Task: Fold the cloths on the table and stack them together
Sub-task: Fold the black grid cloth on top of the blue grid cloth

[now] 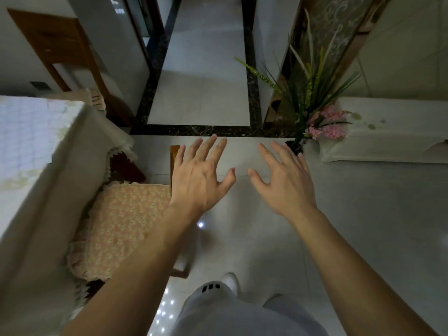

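Pale floor tiles (363, 226) lie under both outstretched hands; left hand (198, 177) and right hand (283, 180) are spread, holding nothing; table (48, 170) at left.

table (36, 180) | left edge of view | draped in white cloth (29, 127)

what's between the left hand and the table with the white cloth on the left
In the head view, a chair with a floral cushion sits between the left hand and the cloth-covered table; its wooden frame shows just beside the hand.
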Demonstrator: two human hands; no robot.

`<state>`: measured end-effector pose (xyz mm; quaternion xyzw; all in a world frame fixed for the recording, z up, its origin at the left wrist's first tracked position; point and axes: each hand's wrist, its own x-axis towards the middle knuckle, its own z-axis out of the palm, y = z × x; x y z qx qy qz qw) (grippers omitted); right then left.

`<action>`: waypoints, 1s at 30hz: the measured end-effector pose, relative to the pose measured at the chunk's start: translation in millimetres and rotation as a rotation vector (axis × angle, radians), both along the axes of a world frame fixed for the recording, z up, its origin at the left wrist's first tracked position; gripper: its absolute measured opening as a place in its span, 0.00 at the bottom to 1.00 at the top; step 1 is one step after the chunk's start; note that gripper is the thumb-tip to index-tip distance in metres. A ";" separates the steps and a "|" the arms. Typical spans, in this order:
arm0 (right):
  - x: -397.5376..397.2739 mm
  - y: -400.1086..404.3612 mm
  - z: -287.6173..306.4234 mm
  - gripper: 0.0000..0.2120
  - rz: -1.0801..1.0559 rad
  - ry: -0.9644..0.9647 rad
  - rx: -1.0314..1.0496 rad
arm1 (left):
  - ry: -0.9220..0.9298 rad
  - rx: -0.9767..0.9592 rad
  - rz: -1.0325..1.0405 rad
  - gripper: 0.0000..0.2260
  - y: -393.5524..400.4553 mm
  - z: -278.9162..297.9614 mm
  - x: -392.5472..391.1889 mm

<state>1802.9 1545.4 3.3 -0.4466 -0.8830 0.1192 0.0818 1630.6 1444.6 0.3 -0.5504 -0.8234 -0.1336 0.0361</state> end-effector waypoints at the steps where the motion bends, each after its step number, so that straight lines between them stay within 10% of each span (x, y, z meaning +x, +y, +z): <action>1: -6.7 6.8 0.4 0.35 0.003 0.002 -0.003 | 0.004 -0.002 0.006 0.31 6.9 -0.1 -6.6; 30: -142.3 403.4 7.9 0.33 0.258 0.033 0.067 | 0.038 -0.063 0.318 0.30 357.6 0.1 -115.0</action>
